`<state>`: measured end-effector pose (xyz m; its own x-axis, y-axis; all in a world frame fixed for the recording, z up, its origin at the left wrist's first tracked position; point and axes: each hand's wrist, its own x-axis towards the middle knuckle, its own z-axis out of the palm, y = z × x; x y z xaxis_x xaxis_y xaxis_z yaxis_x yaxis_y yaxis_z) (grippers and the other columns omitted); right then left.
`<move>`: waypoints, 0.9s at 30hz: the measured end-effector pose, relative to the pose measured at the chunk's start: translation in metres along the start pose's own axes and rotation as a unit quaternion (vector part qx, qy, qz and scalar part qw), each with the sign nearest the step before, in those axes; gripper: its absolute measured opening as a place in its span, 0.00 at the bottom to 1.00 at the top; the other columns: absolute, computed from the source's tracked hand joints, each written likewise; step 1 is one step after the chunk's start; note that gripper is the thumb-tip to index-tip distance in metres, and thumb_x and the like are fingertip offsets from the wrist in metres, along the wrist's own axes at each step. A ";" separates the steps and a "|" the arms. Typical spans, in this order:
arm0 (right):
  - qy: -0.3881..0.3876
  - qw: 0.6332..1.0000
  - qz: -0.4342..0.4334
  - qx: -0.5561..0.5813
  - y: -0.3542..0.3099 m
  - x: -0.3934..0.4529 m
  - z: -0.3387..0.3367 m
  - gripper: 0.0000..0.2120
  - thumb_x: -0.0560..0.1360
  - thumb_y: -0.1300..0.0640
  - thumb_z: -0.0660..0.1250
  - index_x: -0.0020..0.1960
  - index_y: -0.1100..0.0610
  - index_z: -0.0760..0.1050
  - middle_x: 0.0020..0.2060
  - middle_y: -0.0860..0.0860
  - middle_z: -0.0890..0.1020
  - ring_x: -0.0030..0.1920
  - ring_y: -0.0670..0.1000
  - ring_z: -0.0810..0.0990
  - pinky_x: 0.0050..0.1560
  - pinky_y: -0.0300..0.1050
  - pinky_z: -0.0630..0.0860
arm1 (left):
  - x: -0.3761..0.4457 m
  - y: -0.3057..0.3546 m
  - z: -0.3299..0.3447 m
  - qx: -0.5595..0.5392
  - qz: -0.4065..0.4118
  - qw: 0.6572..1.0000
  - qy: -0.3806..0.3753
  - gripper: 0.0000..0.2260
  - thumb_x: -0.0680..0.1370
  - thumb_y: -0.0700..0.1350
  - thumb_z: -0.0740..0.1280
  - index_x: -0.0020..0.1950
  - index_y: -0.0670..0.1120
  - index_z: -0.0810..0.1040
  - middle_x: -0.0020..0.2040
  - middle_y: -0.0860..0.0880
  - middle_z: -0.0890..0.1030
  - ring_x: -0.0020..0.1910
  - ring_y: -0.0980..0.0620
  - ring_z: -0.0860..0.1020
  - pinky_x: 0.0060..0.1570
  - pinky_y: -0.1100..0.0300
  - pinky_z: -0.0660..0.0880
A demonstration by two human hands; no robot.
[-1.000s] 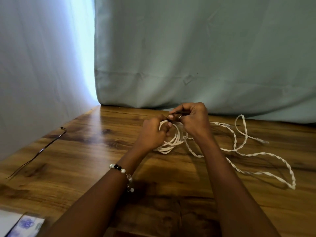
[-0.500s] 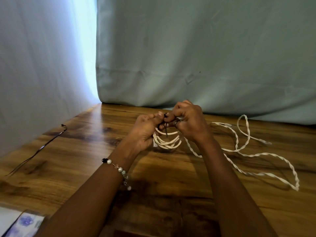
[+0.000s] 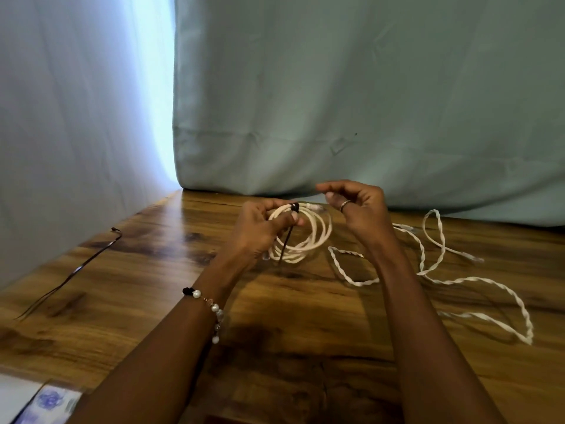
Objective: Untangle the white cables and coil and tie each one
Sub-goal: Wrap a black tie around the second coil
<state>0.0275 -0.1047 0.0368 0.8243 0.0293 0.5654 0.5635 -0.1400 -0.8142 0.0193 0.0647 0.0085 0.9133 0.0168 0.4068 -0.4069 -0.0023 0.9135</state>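
My left hand [image 3: 260, 228] grips a coiled white cable [image 3: 318, 237] at its upper left rim, held above the wooden table [image 3: 275, 332]. A dark tie [image 3: 294, 207] is wrapped around the coil at the top, and its loose end hangs down across the loops. My right hand [image 3: 357, 209] hovers just right of the coil, fingers curled and apart, holding nothing; a ring shows on one finger. More white cables [image 3: 477, 283], twisted together, lie loose on the table to the right.
A spare dark tie [image 3: 76, 269] lies on the table at the left. A pale curtain [image 3: 336, 102] hangs close behind the table's far edge. Printed packaging [image 3: 46, 402] sits at the near left corner.
Both hands were pinched together on the coil's top. Now my right hand has let go and drawn off to the right, and the coil shows with the tie wrapped around it.
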 end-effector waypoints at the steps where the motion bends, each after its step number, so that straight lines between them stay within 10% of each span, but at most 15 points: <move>1: -0.001 1.000 0.025 -0.005 0.001 0.001 0.000 0.10 0.78 0.67 0.63 0.52 0.59 0.81 0.46 0.50 0.85 0.48 0.43 0.83 0.48 0.35 0.78 | 0.000 -0.002 0.001 0.010 0.023 0.999 -0.026 0.07 0.76 0.34 0.68 0.52 0.40 0.80 0.36 0.48 0.85 0.35 0.56 0.83 0.35 0.67 0.76; 4: -0.046 0.994 0.096 -0.029 0.009 0.000 0.004 0.10 0.80 0.63 0.60 0.53 0.58 0.81 0.44 0.59 0.85 0.42 0.52 0.84 0.45 0.48 0.81 | 0.000 -0.008 0.005 0.072 0.088 0.990 -0.084 0.08 0.77 0.34 0.67 0.55 0.41 0.80 0.41 0.44 0.85 0.42 0.51 0.84 0.47 0.58 0.80; 11: -0.102 0.958 0.255 0.085 0.008 -0.005 -0.005 0.12 0.75 0.74 0.57 0.41 0.67 0.78 0.27 0.60 0.81 0.22 0.51 0.79 0.23 0.39 0.76 | -0.003 -0.016 0.013 0.369 0.303 0.875 -0.081 0.12 0.79 0.43 0.63 0.59 0.40 0.76 0.47 0.45 0.83 0.44 0.52 0.79 0.43 0.60 0.74; 18: -0.178 0.913 0.319 0.181 0.008 -0.007 -0.006 0.09 0.77 0.66 0.62 0.50 0.71 0.78 0.35 0.65 0.82 0.29 0.55 0.83 0.29 0.43 0.80 | -0.008 -0.012 0.011 0.442 0.322 0.834 -0.077 0.10 0.77 0.39 0.61 0.56 0.36 0.73 0.49 0.41 0.76 0.38 0.49 0.75 0.35 0.58 0.70; 27: -0.079 0.871 0.399 0.277 0.015 -0.006 -0.001 0.12 0.64 0.70 0.68 0.47 0.70 0.78 0.35 0.64 0.82 0.32 0.57 0.83 0.34 0.48 0.82 | -0.006 -0.016 0.016 0.501 0.356 0.784 -0.085 0.14 0.73 0.36 0.71 0.57 0.36 0.75 0.55 0.40 0.75 0.37 0.49 0.78 0.31 0.57 0.79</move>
<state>0.0313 -0.1080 0.0213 0.9381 0.2842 -0.1980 -0.2872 0.3191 -0.9031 0.0207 0.0490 -0.0084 0.4849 -0.4782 0.7322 -0.6745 -0.7375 -0.0350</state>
